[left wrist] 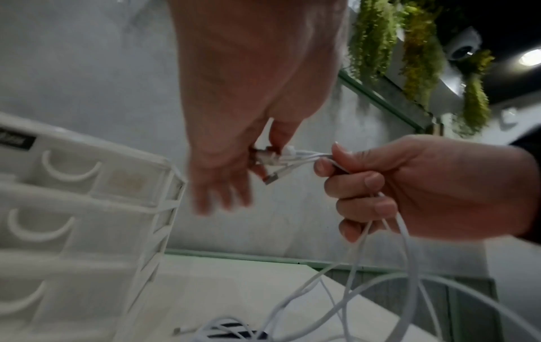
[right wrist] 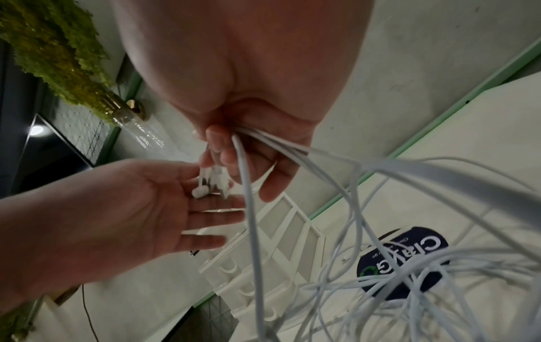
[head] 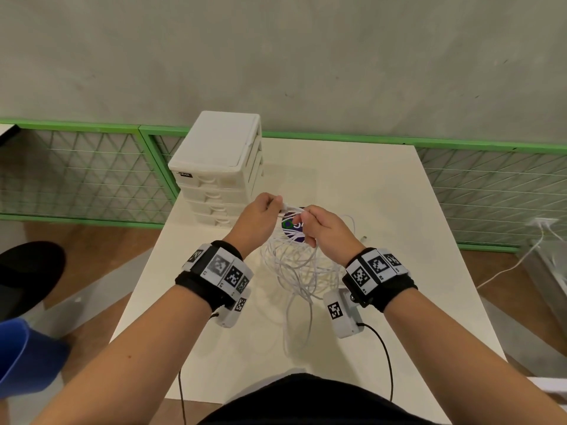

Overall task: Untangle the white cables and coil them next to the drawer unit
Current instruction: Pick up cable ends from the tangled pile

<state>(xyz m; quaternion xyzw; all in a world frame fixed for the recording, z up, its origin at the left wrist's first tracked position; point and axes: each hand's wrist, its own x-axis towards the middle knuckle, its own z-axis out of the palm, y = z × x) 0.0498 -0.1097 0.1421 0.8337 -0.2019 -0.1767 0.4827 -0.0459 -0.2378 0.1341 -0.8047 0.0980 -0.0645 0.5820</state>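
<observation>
My right hand (head: 326, 230) grips the white cables (head: 299, 268) in a fist above the table, at 5 o'clock from the drawer unit (head: 216, 167). My left hand (head: 257, 219) pinches their plugs (left wrist: 273, 158). I should free one plug and draw it out slowly.

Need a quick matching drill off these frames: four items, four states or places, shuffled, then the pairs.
Items
1. right hand
2. left hand
3. drawer unit
4. dark round sticker

States or places
A. lies flat on the table, under the cable loops
B. fist closed round several white cables
C. stands at the table's far left corner
D. pinches the connector ends

Pairs: 1-B, 2-D, 3-C, 4-A
</observation>
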